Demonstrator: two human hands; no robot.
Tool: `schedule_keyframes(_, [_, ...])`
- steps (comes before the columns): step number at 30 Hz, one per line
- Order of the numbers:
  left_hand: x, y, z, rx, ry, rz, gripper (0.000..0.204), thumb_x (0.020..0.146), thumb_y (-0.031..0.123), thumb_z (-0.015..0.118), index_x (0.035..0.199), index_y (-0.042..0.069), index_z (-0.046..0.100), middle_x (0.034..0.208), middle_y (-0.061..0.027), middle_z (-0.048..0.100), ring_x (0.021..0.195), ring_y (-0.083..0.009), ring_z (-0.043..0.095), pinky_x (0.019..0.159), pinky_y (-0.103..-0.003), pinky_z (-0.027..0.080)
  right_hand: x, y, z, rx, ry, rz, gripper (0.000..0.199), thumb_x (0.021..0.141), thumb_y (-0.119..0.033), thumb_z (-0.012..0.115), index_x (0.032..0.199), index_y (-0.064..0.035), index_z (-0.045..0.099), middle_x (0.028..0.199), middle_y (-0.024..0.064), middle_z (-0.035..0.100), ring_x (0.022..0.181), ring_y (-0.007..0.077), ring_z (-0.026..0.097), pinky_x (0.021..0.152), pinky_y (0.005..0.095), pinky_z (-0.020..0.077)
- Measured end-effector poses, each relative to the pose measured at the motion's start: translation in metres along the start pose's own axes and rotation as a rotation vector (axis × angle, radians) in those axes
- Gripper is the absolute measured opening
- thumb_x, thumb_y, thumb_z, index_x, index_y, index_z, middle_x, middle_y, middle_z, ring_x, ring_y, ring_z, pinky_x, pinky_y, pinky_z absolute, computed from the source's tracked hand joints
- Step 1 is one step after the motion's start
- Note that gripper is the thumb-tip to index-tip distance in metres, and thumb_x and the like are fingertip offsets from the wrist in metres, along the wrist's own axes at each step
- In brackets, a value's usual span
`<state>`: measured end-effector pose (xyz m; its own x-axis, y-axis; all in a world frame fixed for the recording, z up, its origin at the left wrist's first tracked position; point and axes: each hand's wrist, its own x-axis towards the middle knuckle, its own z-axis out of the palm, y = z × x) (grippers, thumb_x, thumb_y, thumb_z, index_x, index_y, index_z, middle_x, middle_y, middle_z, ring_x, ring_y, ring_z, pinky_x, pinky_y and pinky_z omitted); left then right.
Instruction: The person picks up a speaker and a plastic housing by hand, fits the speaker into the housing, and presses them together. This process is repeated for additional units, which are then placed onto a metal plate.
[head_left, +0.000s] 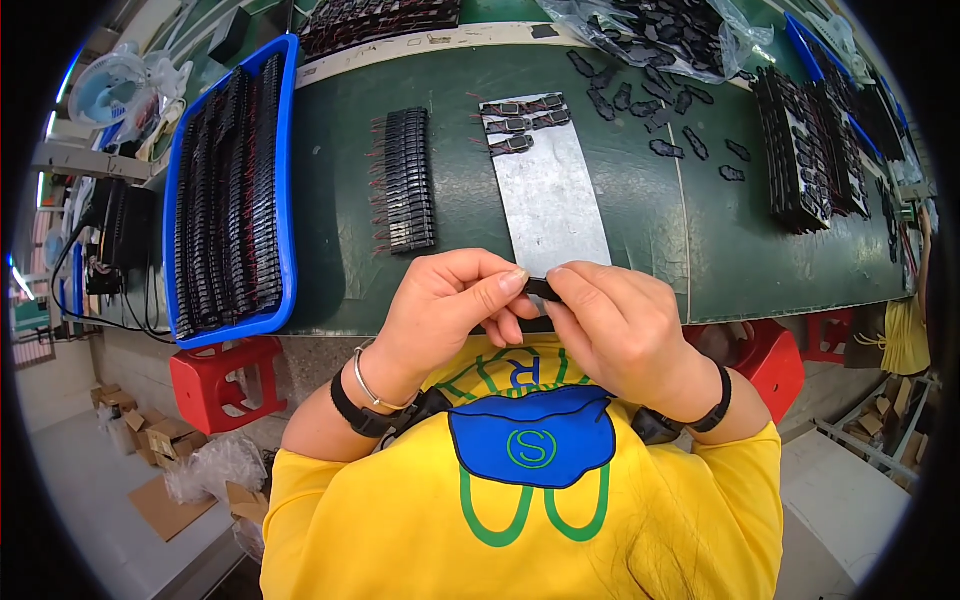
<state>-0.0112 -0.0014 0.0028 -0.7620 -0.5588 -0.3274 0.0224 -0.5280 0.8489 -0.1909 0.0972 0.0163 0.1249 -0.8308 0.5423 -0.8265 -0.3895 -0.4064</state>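
A small black plastic part [541,289] is pinched between both hands over the near edge of the green table. My left hand [455,296] grips its left end with thumb and forefinger. My right hand [625,312] closes on the other end; fingers cover most of the part. Just beyond lies a pale metal plate [552,205], with several small black components with red wires [513,145] at its far end. To the left of the plate, a neat row of black parts with red wires [407,180] lies on the table.
A blue tray [288,200] packed with rows of black parts stands at the left. Loose black pieces [665,148] lie scattered at the far right, near a clear plastic bag [740,50]. Stacked assemblies [790,160] stand at the right. Red stools [228,385] are under the table edge.
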Motion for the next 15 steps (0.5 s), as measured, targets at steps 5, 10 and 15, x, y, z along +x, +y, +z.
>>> schedule_keyframes(5, [-0.004, 0.005, 0.006, 0.046, 0.012, 0.020, 0.014, 0.092, 0.012, 0.062, 0.097, -0.001, 0.064, 0.081, -0.0076, 0.069, 0.063, -0.0081, 0.063, 0.056, -0.020, 0.051, -0.002, 0.000, 0.000, -0.011, 0.004, -0.015, 0.030, 0.067, 0.002, 0.071, 0.095, 0.0034, 0.062, 0.086, 0.0144, 0.065, 0.069, 0.0275, 0.065, 0.057, 0.0333, 0.0526])
schedule_keyframes(10, [-0.009, 0.001, 0.008, 0.331, 0.045, 0.206, 0.011, 0.084, 0.005, 0.069, 0.093, -0.001, 0.065, 0.080, -0.0058, 0.069, 0.065, -0.0071, 0.062, 0.057, -0.019, 0.049, -0.001, 0.001, 0.001, -0.037, 0.022, -0.091, 0.030, 0.067, 0.002, 0.071, 0.095, 0.0040, 0.062, 0.086, 0.0143, 0.064, 0.067, 0.0265, 0.064, 0.056, 0.0326, 0.0519])
schedule_keyframes(15, [-0.014, 0.000, 0.007, 0.553, 0.094, 0.377, 0.012, 0.079, 0.002, 0.072, 0.089, -0.001, 0.065, 0.078, -0.0059, 0.068, 0.065, -0.0079, 0.062, 0.058, -0.020, 0.047, 0.002, 0.004, -0.003, 0.259, 0.058, 0.041, 0.029, 0.070, -0.001, 0.073, 0.096, 0.0031, 0.063, 0.084, 0.0143, 0.064, 0.066, 0.0261, 0.064, 0.056, 0.0319, 0.0514])
